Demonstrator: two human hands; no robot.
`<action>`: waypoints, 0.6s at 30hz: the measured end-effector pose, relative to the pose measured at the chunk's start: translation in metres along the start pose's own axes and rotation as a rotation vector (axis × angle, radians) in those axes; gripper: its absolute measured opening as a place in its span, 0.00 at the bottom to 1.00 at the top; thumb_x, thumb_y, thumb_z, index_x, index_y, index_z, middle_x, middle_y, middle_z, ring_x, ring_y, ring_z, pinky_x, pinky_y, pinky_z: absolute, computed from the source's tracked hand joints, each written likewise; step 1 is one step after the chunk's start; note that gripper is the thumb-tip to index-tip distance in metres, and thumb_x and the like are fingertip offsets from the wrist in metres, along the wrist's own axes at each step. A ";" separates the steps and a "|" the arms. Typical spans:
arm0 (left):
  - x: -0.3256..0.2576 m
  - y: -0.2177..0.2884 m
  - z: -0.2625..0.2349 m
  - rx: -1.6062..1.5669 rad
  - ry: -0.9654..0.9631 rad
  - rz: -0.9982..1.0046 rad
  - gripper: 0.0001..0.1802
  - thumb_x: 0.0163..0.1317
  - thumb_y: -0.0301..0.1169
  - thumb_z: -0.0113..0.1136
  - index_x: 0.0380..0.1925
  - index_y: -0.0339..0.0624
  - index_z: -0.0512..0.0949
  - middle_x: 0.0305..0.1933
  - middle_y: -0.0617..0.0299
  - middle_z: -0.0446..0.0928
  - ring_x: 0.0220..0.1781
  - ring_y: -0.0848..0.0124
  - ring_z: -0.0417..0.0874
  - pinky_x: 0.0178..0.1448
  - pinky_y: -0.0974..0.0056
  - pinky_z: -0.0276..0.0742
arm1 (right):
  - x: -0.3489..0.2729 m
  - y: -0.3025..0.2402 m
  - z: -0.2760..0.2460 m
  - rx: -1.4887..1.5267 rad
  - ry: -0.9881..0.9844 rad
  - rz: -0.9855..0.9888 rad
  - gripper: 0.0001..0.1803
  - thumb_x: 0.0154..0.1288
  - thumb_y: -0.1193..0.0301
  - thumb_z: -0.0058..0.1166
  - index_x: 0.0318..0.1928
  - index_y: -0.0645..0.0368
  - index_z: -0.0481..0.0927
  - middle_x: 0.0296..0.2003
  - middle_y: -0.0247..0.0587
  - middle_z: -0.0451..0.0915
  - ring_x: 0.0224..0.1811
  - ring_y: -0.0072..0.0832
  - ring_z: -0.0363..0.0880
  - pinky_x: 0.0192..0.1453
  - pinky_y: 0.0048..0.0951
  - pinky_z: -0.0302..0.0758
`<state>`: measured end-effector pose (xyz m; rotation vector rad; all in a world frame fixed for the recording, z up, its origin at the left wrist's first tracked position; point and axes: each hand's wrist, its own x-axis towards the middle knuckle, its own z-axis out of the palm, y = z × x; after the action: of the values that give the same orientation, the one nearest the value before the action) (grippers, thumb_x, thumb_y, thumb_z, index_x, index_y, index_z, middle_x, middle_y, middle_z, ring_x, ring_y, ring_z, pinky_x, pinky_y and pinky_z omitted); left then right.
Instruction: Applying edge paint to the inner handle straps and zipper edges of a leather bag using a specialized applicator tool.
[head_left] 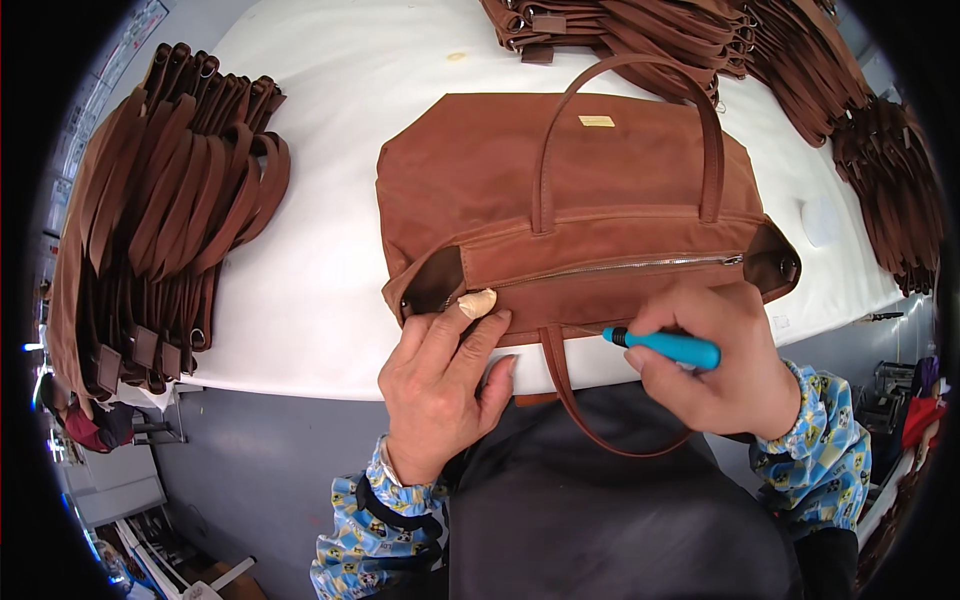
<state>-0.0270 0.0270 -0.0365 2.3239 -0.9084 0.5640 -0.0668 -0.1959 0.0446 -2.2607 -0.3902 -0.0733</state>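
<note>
A brown tote bag (465, 165) lies before me on a white-covered table, its zipped opening toward me. One handle (711, 150) arches across its far side, while the other handle (580, 410) hangs over the table edge toward my lap. My left hand (440, 390) rests on the bag's near edge with its fingers stretched out and the thumb apart. A pale finger cot (478, 303) covers one fingertip. In my right hand (720, 360) is a blue pen-shaped tool (680, 349) with a black collar. Its thin tip points left, close to the base of the near handle.
Stacked brown bags with looped handles (170, 190) stand on the table's left side. More brown bags (640, 35) lie along the far and right edges. A white round object (820, 222) sits right of the tote. Grey floor (270, 460) shows below the table (300, 310).
</note>
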 end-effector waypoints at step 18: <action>-0.001 -0.001 0.000 0.011 0.002 0.003 0.18 0.40 0.29 0.65 0.37 0.43 0.80 0.43 0.62 0.76 0.33 0.65 0.76 0.34 0.65 0.75 | -0.029 0.017 0.027 -0.375 -0.035 -0.456 0.07 0.39 0.75 0.57 0.22 0.53 0.72 0.14 0.30 0.64 0.16 0.25 0.67 0.18 0.24 0.63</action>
<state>-0.0275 0.0282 -0.0373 2.3320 -0.9100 0.5741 -0.0912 -0.1939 0.0090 -2.4937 -0.9736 -0.3689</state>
